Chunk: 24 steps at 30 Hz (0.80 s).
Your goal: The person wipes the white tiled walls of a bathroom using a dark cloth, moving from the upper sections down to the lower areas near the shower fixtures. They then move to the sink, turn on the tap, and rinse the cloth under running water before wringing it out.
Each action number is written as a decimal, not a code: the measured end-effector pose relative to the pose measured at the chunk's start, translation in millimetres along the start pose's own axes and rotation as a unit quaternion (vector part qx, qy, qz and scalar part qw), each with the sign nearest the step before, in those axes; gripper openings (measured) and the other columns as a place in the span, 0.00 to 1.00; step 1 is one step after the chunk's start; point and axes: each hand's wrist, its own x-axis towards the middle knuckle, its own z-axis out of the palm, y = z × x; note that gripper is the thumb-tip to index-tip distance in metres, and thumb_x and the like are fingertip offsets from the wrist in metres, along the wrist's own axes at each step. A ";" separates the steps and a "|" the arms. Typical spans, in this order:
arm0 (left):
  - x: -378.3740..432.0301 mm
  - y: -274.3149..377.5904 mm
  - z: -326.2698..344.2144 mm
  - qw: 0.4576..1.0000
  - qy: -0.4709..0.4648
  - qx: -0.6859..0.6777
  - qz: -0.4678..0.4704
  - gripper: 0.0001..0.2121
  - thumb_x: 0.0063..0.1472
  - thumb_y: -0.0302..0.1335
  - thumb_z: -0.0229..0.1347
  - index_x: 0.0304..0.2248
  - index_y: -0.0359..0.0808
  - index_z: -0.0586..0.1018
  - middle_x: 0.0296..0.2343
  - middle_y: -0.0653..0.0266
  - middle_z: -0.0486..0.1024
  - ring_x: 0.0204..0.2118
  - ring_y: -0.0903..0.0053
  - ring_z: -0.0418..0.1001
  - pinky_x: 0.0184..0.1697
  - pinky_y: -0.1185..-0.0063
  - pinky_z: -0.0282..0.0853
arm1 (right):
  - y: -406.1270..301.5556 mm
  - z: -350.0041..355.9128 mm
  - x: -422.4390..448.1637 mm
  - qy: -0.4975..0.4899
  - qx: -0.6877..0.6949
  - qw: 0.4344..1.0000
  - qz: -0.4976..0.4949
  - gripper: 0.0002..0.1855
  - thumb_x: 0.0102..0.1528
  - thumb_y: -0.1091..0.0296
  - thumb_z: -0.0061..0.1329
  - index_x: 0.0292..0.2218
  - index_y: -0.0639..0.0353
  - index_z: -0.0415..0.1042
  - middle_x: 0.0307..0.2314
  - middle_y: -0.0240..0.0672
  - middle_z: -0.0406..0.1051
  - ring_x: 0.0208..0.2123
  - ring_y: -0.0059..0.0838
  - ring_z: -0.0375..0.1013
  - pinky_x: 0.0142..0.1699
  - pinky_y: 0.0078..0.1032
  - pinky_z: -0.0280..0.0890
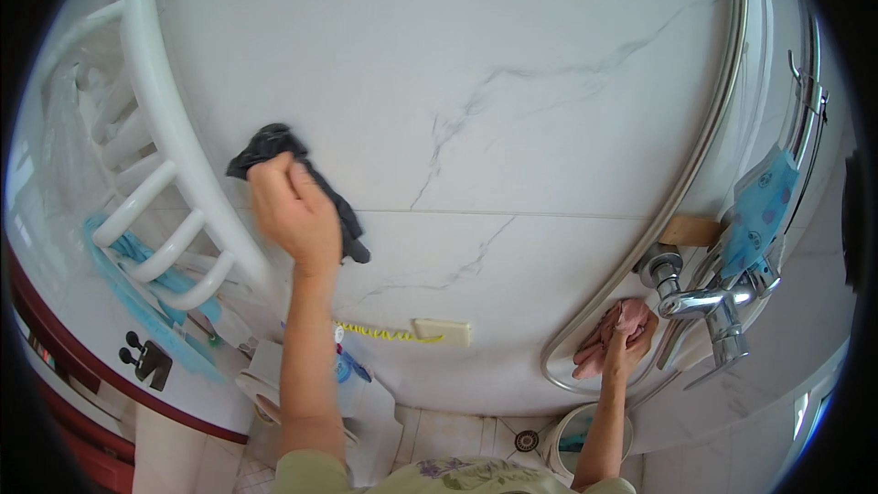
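Note:
A crumpled black cloth (271, 144) is bunched in my left hand (295, 209), with its loose end hanging down to the right of the wrist. The hand is at the marbled white wall tiles (514, 123), just right of a white ladder-style towel radiator (199, 171). Lower right, my right hand (630, 346) grips a folded pink cloth (603, 343) below a chrome mixer tap (713, 305). A metal shower hose (693, 171) loops down the wall around that hand. The fingertips of both hands are partly hidden.
Blue printed fabric (761, 213) hangs over the tap. A white bucket (621, 442) stands on the floor by a round drain (527, 440). Below my left arm are a white cabinet (370, 412) and a yellow coiled cord (391, 333). Black hooks (147, 360) sit lower left.

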 end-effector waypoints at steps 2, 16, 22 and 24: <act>-7.5 36.5 8.2 0.997 -0.031 -0.043 0.055 0.03 0.53 0.19 0.50 0.30 0.31 0.72 0.26 0.56 0.67 0.31 0.61 0.67 0.34 0.71 0.63 | 2.5 -2.6 0.5 -0.016 -0.005 1.000 -0.022 0.28 0.50 0.54 0.48 0.43 0.69 0.62 0.32 0.43 0.68 0.33 0.30 0.67 0.40 0.24 0.62; 7.6 144.7 46.7 0.906 -0.019 -0.225 0.358 0.07 0.44 0.26 0.55 0.23 0.41 0.69 0.22 0.68 0.62 0.22 0.76 0.61 0.25 0.76 0.52 | 16.6 5.4 -1.9 0.047 -0.016 0.998 -0.030 0.32 0.48 0.49 0.50 0.44 0.68 0.62 0.33 0.43 0.68 0.35 0.34 0.68 0.42 0.26 0.62; 75.6 18.9 29.3 0.966 0.023 0.023 0.257 0.03 0.50 0.20 0.53 0.28 0.35 0.74 0.22 0.62 0.66 0.25 0.67 0.66 0.27 0.71 0.58 | 10.2 -3.0 2.0 0.031 -0.010 0.999 -0.012 0.29 0.48 0.51 0.49 0.43 0.68 0.62 0.32 0.42 0.68 0.34 0.31 0.67 0.41 0.24 0.62; 92.0 -18.8 19.4 0.983 0.063 0.044 0.166 0.03 0.53 0.22 0.51 0.29 0.36 0.73 0.24 0.63 0.67 0.28 0.67 0.67 0.30 0.72 0.60 | 9.3 -5.2 1.2 0.012 0.002 1.000 -0.017 0.27 0.50 0.53 0.48 0.43 0.65 0.62 0.33 0.39 0.67 0.36 0.28 0.65 0.43 0.23 0.60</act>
